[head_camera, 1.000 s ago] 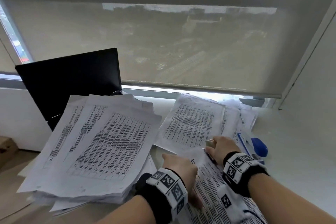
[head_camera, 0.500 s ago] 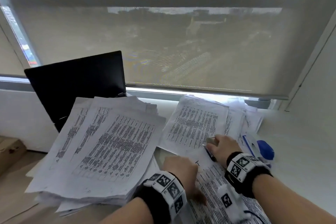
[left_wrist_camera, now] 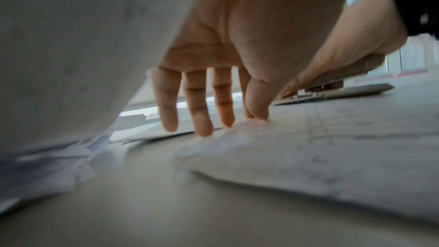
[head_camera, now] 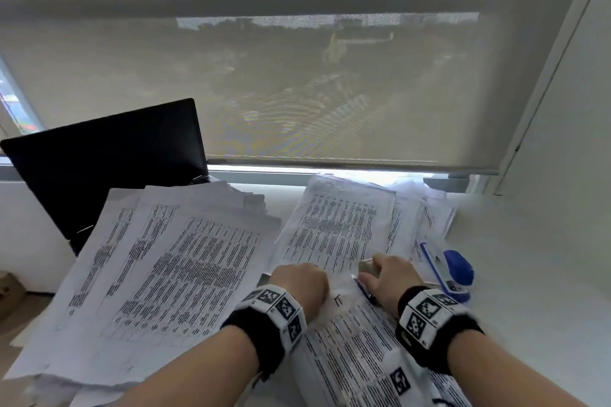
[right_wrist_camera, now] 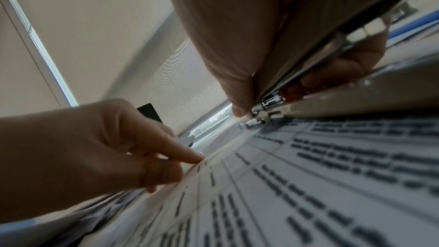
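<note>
Item 1, stapler (right_wrist_camera: 320,44): grey metal. I log it clamped in the right hand (head_camera: 390,277), with the thumb down one side and the fingers curled round the other. Its mouth sits over the far corner of the printed sheaf (head_camera: 350,347). I cannot tell whether the mouth has closed on the paper.

Item 2, left hand (head_camera: 301,284): holds nothing. The fingers (left_wrist_camera: 202,119) are straight and spread, tips pressing down at the sheaf's far left edge.

Item 3, large paper pile (head_camera: 172,274): left of the sheaf, loosely fanned.

Item 4, second printed stack (head_camera: 337,225): just beyond the sheaf.

Item 5, black laptop (head_camera: 109,175): beyond and left of the sheaf, lid up.

Item 6, blue desk tool (head_camera: 458,269): just right of the sheaf's far end. I cannot make out its type.
</note>
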Tool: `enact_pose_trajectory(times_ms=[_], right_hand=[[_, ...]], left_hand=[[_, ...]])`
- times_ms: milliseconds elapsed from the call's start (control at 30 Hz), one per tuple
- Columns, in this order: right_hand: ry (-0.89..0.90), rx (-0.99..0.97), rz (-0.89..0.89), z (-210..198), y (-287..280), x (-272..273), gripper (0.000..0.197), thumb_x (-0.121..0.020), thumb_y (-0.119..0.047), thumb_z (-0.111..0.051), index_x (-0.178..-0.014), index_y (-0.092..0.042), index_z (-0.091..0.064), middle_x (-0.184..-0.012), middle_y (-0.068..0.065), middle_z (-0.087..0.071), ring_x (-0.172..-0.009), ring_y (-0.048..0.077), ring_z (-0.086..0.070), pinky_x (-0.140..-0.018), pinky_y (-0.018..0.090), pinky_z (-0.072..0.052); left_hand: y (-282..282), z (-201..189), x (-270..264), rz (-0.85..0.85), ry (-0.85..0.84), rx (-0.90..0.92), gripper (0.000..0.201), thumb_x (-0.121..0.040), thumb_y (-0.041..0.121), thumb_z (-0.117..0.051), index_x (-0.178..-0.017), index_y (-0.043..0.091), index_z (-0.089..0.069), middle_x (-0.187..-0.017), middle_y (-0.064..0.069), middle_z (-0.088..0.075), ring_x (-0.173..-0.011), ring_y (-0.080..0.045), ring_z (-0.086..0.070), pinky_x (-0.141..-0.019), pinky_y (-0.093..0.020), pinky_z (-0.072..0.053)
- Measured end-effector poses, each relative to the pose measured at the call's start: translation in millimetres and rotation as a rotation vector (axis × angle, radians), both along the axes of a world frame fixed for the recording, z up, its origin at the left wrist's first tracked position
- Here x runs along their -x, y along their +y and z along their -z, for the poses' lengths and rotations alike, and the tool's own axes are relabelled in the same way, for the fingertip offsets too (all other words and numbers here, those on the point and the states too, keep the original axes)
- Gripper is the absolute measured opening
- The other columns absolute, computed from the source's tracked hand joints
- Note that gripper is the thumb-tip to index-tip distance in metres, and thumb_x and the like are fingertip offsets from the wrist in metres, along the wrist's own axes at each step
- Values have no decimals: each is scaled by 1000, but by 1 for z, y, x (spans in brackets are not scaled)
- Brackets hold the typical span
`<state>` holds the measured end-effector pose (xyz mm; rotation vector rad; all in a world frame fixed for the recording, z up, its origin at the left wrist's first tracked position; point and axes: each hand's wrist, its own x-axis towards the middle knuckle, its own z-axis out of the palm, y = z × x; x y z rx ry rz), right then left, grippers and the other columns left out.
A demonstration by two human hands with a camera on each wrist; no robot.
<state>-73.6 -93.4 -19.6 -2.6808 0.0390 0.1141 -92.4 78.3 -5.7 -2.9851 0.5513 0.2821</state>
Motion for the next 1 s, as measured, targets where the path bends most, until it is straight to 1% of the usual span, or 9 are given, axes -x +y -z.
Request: enact_pose_trajectory(times_ms=[67, 167, 267, 367, 467, 667, 800, 900, 1000], right_hand=[[-5, -5, 5, 1, 0, 0, 27, -88, -39, -62, -103, -17, -58, -109, 6, -62, -103, 21, -56, -88, 27, -41], [-1, -3, 1, 1, 0, -1, 23, -88, -40, -61, -95, -20, -52, -111, 7, -61, -106, 23, -55, -89, 28, -41], [-3, -12, 1, 2, 0, -2, 23, -88, -39, -61, -95, -20, -50, -113, 8, -60, -108, 23, -55, -90, 28, -41], [-10, -30, 8, 3, -1, -2, 24, -88, -39, -62, -91, -21, -47, -112, 7, -60, -107, 22, -55, -90, 28, -42], [-8, -47, 7, 4, -1, -1, 22, -87, -39, -63, -91, -22, -49, -110, 5, -61, -104, 21, -57, -90, 30, -43], [-17, -51, 11, 2, 0, 0, 21, -88, -38, -62, -91, -21, -49, -111, 6, -59, -106, 21, -55, -91, 28, -42], [-9, -44, 20, 2, 1, 0, 22, -87, -39, -62, -95, -22, -51, -113, 6, -58, -108, 21, -55, -92, 28, -42], [-6, -41, 26, 2, 2, 0, 23, -87, -39, -63, -92, -21, -50, -112, 6, -58, -106, 21, -55, -91, 29, -43], [-4, -29, 24, 2, 2, 0, 26, -86, -38, -63, -100, -18, -57, -113, 6, -58, -107, 22, -55, -92, 30, -43]], left_hand=[[-5, -5, -3, 50, -37, -22, 23, -95, 12, -53, -110, 14, -70, -109, -4, -61, -99, -26, -63, -84, -36, -51], [-16, -9, -7, 87, -42, -82, 20, -95, 9, -54, -111, 6, -66, -114, -8, -61, -103, -29, -63, -84, -39, -51], [-22, -11, -10, 99, -26, -114, 16, -92, 6, -56, -106, 4, -64, -112, -12, -63, -101, -31, -65, -81, -39, -52], [-23, -9, -10, 145, -17, -152, 14, -90, 5, -60, -103, 3, -64, -107, -12, -64, -96, -30, -66, -70, -35, -48], [-20, -2, -14, 155, -5, -112, 15, -92, 9, -56, -103, 3, -64, -107, -10, -64, -94, -28, -65, -74, -35, -52], [-5, 5, -19, 168, 33, 122, 19, -95, 16, -46, -99, 6, -61, -110, -8, -56, -96, -26, -59, -80, -31, -47], [6, 14, -24, 153, 37, 395, 10, -87, 13, -47, -77, 15, -49, -89, 0, -48, -79, -20, -50, -70, -22, -36], [10, 15, -25, 146, -23, 594, 12, -82, 11, -52, -73, 18, -48, -75, 7, -44, -68, -13, -43, -62, -12, -31], [10, 12, -24, 71, -84, 734, 16, -84, 8, -57, -74, 19, -52, -72, 13, -45, -63, -2, -41, -61, -10, -32]])
